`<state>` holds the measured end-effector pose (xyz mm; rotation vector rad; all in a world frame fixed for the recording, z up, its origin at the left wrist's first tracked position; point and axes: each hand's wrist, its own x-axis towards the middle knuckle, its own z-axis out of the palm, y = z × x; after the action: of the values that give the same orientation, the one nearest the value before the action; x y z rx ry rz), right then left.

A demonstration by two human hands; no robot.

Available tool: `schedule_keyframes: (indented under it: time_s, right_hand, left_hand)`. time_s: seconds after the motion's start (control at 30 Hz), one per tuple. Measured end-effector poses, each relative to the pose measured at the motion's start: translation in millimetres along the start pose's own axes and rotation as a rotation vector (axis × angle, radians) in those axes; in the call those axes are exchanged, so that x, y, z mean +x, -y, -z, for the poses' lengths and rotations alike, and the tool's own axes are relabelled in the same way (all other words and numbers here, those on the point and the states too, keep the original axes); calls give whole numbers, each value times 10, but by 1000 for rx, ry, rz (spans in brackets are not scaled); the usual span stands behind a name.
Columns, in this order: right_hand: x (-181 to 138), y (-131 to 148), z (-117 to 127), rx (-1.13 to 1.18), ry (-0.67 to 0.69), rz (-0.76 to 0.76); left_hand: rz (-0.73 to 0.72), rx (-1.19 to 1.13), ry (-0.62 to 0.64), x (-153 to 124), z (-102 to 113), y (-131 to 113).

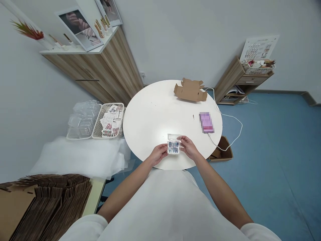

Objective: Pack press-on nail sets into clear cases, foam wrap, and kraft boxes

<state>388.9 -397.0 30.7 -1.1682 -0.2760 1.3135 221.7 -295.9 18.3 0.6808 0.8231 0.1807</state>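
Observation:
A small clear plastic case (pixel 174 146) holding several dark press-on nails sits at the near edge of the round white table (pixel 155 117), its lid tipped open toward the far side. My left hand (pixel 158 154) grips the case's left side with curled fingers. My right hand (pixel 188 147) pinches its right side and upper corner. Both forearms reach in from below over my white top.
An unfolded brown cardboard box (pixel 190 89) lies at the table's far edge. A phone (pixel 206 122) on a white cable (pixel 233 117) lies to the right. White baskets (pixel 108 121) of cards and clear cases stand to the left, flat cardboard (pixel 40 204) at lower left.

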Motion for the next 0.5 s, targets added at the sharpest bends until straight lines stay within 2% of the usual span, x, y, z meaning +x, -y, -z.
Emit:
schedule_keyframes:
  time_s: [0.17,0.33,0.5]
  right_hand:
    - [-83,-32,-45,8,13,-32]
    - [-168,-118,-67,-45,-92,30]
    - [-212,-192,-58,-82,-156,-25]
  left_hand:
    - [-21,-40,-33,25,-5,-4]
    - [-29,-50,-17,34,-39,-12]
    - [-45,7,0,11,-79,3]
